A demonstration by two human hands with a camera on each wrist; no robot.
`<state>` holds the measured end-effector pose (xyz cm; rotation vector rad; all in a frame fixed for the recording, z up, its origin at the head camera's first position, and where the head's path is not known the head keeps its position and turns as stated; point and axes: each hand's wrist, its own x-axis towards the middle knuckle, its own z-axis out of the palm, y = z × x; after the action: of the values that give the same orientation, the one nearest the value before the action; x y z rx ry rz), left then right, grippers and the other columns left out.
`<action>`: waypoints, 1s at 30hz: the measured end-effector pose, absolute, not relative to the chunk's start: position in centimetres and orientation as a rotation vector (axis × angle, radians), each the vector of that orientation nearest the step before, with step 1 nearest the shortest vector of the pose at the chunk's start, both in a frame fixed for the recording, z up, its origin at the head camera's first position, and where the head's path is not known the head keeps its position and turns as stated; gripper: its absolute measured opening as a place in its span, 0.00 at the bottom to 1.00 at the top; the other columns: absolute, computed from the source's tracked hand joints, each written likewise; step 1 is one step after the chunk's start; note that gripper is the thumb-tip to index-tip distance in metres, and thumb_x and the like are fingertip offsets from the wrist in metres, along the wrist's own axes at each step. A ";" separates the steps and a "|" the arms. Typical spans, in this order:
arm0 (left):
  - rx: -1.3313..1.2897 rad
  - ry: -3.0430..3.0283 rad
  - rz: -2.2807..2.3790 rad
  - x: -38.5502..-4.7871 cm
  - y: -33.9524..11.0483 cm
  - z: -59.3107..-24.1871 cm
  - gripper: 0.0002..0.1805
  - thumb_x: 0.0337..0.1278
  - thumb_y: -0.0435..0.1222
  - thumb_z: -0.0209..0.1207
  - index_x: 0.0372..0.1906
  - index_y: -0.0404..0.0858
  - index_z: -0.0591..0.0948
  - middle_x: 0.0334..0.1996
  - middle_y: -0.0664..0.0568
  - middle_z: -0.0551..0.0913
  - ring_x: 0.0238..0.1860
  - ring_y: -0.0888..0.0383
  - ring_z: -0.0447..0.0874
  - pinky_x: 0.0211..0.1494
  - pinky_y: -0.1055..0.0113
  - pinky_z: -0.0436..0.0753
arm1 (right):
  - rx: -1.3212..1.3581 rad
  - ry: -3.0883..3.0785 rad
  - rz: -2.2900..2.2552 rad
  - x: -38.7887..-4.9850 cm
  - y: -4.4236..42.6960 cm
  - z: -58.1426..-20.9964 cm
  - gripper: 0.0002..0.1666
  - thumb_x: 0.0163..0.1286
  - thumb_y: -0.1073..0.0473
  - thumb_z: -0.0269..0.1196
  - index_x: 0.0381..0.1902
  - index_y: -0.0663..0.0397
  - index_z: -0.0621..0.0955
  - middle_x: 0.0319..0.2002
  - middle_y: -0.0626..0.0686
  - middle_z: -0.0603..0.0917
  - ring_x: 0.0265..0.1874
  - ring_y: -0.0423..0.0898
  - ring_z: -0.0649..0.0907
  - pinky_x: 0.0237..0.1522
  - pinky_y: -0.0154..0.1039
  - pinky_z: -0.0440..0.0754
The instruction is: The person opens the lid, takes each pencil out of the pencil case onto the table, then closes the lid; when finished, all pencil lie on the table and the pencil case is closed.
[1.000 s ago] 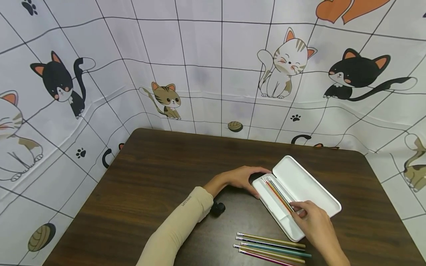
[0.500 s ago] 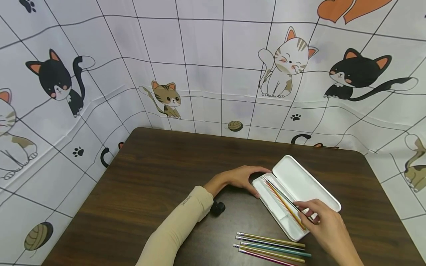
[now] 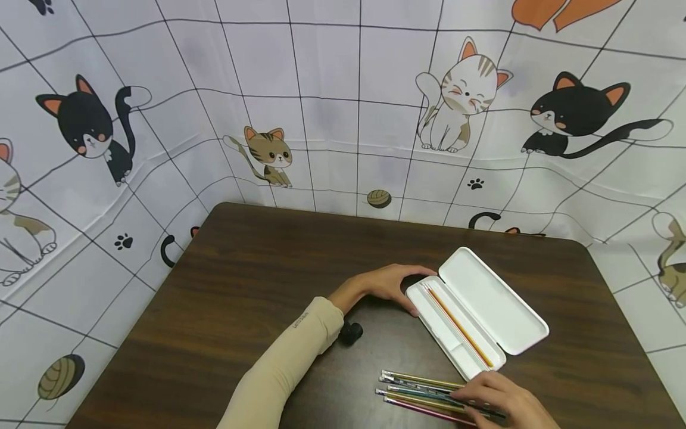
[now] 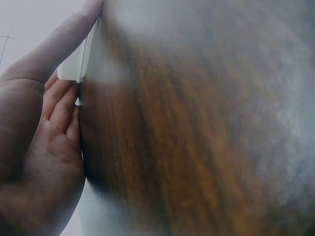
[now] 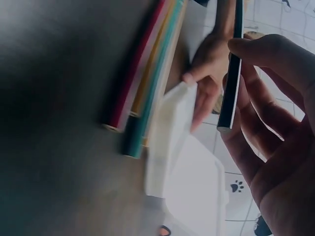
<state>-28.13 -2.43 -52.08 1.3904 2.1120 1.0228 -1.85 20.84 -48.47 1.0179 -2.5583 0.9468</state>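
My right hand [image 3: 506, 400] pinches a dark pencil [image 5: 230, 96] between thumb and fingertips, over the row of pencils [image 3: 423, 407] on the table. Gold, teal and maroon pencils lie side by side there, partly hidden by the hand. An open white pencil case [image 3: 455, 354] lies just behind them, its lid [image 3: 498, 301] laid back to the right. Inside it, a few pencils [image 3: 460, 326], orange and yellow among them, rest along the long compartment. My left hand [image 3: 388, 285] grips the case's far left end, thumb at one corner and fingers at the other.
A brown wood-grain table [image 3: 278, 256] bears everything. A small black object [image 3: 351, 333] shows beside the left wrist. A white sheet printed with cats [image 3: 332, 119] hangs behind and at both sides of the table.
My right hand has lifted a dark pencil out of the case and brought it toward me, over the row on the table. The left hand stays at the case's end.
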 end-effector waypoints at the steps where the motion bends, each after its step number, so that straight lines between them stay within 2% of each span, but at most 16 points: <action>1: 1.387 2.113 1.024 -28.0 -2.4 -52.0 0.51 0.39 0.48 0.78 0.73 0.50 0.65 0.66 0.59 0.70 0.61 0.65 0.67 0.62 0.69 0.66 | 1.040 -2.553 0.939 -1.6 20.9 -48.7 0.34 0.44 0.70 0.77 0.48 0.35 0.85 0.41 0.34 0.77 0.35 0.31 0.75 0.32 0.22 0.69; 8: 1.358 2.135 1.022 -27.5 -2.4 -51.7 0.51 0.39 0.50 0.78 0.73 0.52 0.65 0.66 0.59 0.69 0.61 0.66 0.67 0.62 0.69 0.66 | 1.087 -2.652 0.944 -0.4 21.9 -49.4 0.25 0.54 0.63 0.75 0.47 0.31 0.85 0.41 0.29 0.75 0.38 0.29 0.74 0.33 0.21 0.69; 11: 1.353 2.138 1.027 -27.2 -2.3 -51.7 0.51 0.39 0.50 0.78 0.73 0.52 0.65 0.66 0.59 0.69 0.61 0.66 0.67 0.62 0.70 0.66 | 1.128 -2.663 0.979 -0.2 22.4 -49.6 0.23 0.56 0.60 0.73 0.48 0.32 0.84 0.42 0.30 0.75 0.39 0.29 0.74 0.34 0.22 0.69; 18: 1.341 2.129 1.044 -26.4 -1.9 -51.4 0.51 0.39 0.49 0.78 0.72 0.51 0.66 0.66 0.59 0.70 0.61 0.64 0.68 0.61 0.70 0.66 | 1.374 -2.465 1.024 -0.4 23.4 -51.2 0.23 0.55 0.63 0.72 0.50 0.43 0.84 0.41 0.37 0.76 0.39 0.32 0.73 0.37 0.20 0.67; 20: 1.336 2.130 1.046 -26.1 -1.9 -51.3 0.51 0.39 0.49 0.78 0.72 0.51 0.66 0.65 0.59 0.70 0.60 0.64 0.68 0.61 0.70 0.66 | 1.387 -2.424 1.011 -0.2 23.5 -51.8 0.18 0.59 0.60 0.71 0.49 0.44 0.84 0.40 0.38 0.76 0.38 0.32 0.73 0.36 0.20 0.66; 23: 1.330 2.123 1.056 -25.8 -1.7 -51.2 0.51 0.39 0.48 0.78 0.72 0.50 0.66 0.65 0.58 0.70 0.61 0.64 0.68 0.61 0.70 0.66 | 1.401 -2.369 0.964 0.0 23.7 -52.5 0.10 0.70 0.54 0.64 0.46 0.46 0.86 0.38 0.37 0.75 0.36 0.31 0.72 0.35 0.20 0.66; 27: 1.316 2.126 1.063 -25.4 -1.6 -51.0 0.51 0.39 0.47 0.78 0.72 0.50 0.66 0.65 0.58 0.70 0.61 0.64 0.68 0.61 0.71 0.66 | 1.452 -2.288 0.915 -0.1 24.1 -52.8 0.18 0.77 0.49 0.52 0.45 0.50 0.86 0.37 0.37 0.73 0.35 0.30 0.69 0.35 0.20 0.63; 30: 1.313 2.132 1.058 -25.1 -1.5 -50.9 0.51 0.40 0.48 0.78 0.72 0.50 0.66 0.65 0.58 0.70 0.61 0.65 0.68 0.61 0.71 0.66 | 1.469 -2.262 0.911 -0.1 24.2 -52.3 0.19 0.78 0.49 0.51 0.45 0.52 0.86 0.36 0.38 0.74 0.35 0.31 0.70 0.35 0.20 0.64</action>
<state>-25.09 -1.45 -50.92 1.3135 2.1317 1.0575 -0.05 24.24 -52.26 1.4689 -2.2619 0.9105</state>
